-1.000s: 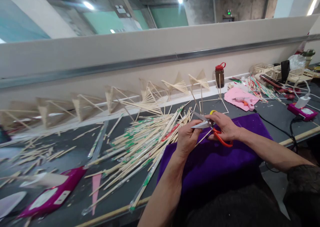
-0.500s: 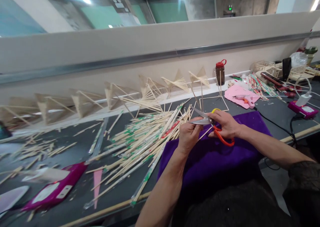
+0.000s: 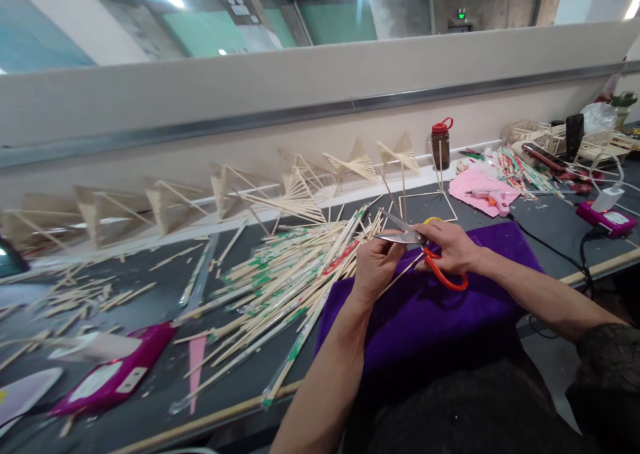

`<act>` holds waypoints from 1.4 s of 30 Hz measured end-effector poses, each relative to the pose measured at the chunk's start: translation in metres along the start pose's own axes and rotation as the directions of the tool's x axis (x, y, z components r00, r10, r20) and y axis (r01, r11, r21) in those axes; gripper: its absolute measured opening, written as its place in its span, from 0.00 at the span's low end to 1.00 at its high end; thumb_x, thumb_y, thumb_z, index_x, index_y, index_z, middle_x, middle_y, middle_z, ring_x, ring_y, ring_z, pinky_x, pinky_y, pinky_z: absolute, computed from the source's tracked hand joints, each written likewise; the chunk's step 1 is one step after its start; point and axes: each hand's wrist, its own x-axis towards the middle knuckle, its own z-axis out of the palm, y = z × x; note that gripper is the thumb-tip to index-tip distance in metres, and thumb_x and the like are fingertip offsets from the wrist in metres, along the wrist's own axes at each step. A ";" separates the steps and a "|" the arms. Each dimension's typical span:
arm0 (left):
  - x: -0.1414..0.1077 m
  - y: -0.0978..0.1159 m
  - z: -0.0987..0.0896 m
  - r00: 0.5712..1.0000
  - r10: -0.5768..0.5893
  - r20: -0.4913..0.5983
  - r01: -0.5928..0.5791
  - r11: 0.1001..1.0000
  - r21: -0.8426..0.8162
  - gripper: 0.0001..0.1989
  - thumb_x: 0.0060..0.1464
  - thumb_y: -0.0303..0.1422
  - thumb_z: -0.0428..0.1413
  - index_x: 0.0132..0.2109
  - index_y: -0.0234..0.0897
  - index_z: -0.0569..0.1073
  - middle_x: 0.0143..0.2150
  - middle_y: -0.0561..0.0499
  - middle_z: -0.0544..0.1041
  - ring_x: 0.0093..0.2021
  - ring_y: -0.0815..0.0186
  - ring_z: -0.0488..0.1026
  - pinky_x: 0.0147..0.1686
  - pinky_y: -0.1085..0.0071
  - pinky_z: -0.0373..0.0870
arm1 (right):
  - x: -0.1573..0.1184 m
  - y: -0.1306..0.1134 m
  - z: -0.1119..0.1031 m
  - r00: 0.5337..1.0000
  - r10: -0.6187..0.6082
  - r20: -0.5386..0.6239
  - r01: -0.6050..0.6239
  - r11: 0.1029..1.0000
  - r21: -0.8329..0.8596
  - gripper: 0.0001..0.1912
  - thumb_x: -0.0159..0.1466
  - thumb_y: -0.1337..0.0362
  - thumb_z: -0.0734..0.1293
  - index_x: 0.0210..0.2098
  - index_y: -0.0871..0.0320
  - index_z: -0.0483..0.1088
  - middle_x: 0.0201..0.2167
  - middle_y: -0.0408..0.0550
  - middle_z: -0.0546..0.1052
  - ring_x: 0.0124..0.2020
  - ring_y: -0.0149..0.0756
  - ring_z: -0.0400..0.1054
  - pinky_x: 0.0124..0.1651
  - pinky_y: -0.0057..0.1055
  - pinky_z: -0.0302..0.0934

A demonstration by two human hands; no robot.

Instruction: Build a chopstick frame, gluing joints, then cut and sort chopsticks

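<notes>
My right hand [image 3: 450, 246] is closed on scissors [image 3: 445, 274] with one red and one yellow handle, their blades parted and pointing left. Beside the blades, my left hand [image 3: 377, 264] is closed, pinching a thin wooden stick [image 3: 400, 274] that slants below the scissors. The fingertips of my left hand are partly hidden by the lower blade. Both hands are above a purple cloth [image 3: 435, 314]. Left of them lies a large pile of wooden sticks [image 3: 285, 287], some in clear and green wrappers.
Stick models [image 3: 350, 167] line the wall. A red-lidded bottle [image 3: 441, 147] stands behind a stick frame [image 3: 453, 207]. At right are a pink glue gun [image 3: 493, 201] and magenta power strip [image 3: 606, 219]; another magenta strip [image 3: 117, 374] lies at left.
The stick below the scissors now reaches further down and left. My left hand has shifted slightly, and the scissors have turned a little. Both hands keep their hold.
</notes>
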 end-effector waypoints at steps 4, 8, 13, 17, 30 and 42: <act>0.000 0.002 0.000 0.999 -0.034 -0.033 0.031 0.998 -0.062 0.14 0.49 0.43 0.63 0.35 0.35 0.78 0.29 0.50 0.79 0.28 0.67 0.73 0.30 0.72 0.69 | 0.002 -0.001 0.000 1.000 0.011 0.004 -0.011 1.000 -0.013 0.34 0.56 0.51 0.73 0.58 0.54 0.64 0.43 0.51 0.74 0.40 0.42 0.67 0.43 0.38 0.62; 0.000 0.005 0.000 1.000 0.008 -0.025 -0.009 0.999 -0.033 0.13 0.51 0.41 0.61 0.31 0.35 0.78 0.28 0.50 0.78 0.26 0.68 0.71 0.28 0.74 0.68 | 0.002 -0.001 0.000 1.000 -0.009 -0.002 0.009 0.999 -0.053 0.36 0.56 0.48 0.72 0.59 0.56 0.63 0.42 0.53 0.73 0.41 0.43 0.66 0.43 0.39 0.62; -0.001 0.006 -0.001 0.999 0.047 0.008 -0.047 0.999 -0.006 0.16 0.55 0.43 0.58 0.28 0.36 0.76 0.22 0.52 0.73 0.22 0.70 0.67 0.25 0.74 0.64 | 0.002 -0.002 -0.001 1.000 -0.028 0.002 0.028 0.998 -0.063 0.36 0.57 0.47 0.72 0.59 0.56 0.63 0.42 0.52 0.72 0.40 0.43 0.65 0.43 0.40 0.62; -0.002 0.004 -0.002 0.997 0.067 0.032 -0.068 0.998 0.013 0.18 0.56 0.45 0.57 0.27 0.36 0.75 0.22 0.52 0.73 0.22 0.70 0.67 0.25 0.74 0.64 | 0.002 -0.002 0.000 1.000 -0.031 -0.003 0.031 0.997 -0.070 0.37 0.56 0.48 0.73 0.60 0.53 0.62 0.43 0.52 0.71 0.42 0.44 0.64 0.44 0.41 0.61; -0.003 0.004 -0.003 0.996 0.090 0.029 -0.090 0.996 0.013 0.14 0.57 0.40 0.56 0.29 0.37 0.76 0.21 0.54 0.72 0.21 0.71 0.66 0.25 0.74 0.64 | 0.002 -0.005 -0.006 0.999 -0.025 0.032 0.027 0.997 -0.078 0.39 0.56 0.45 0.72 0.61 0.54 0.61 0.45 0.52 0.70 0.43 0.44 0.63 0.45 0.41 0.59; -0.002 -0.001 -0.003 0.996 0.050 0.069 -0.052 0.998 0.026 0.10 0.56 0.36 0.55 0.33 0.36 0.78 0.20 0.55 0.71 0.21 0.70 0.66 0.26 0.74 0.63 | 0.002 -0.004 -0.007 0.996 -0.013 0.086 0.018 0.998 -0.056 0.41 0.56 0.46 0.72 0.63 0.54 0.59 0.46 0.52 0.69 0.45 0.45 0.63 0.46 0.41 0.57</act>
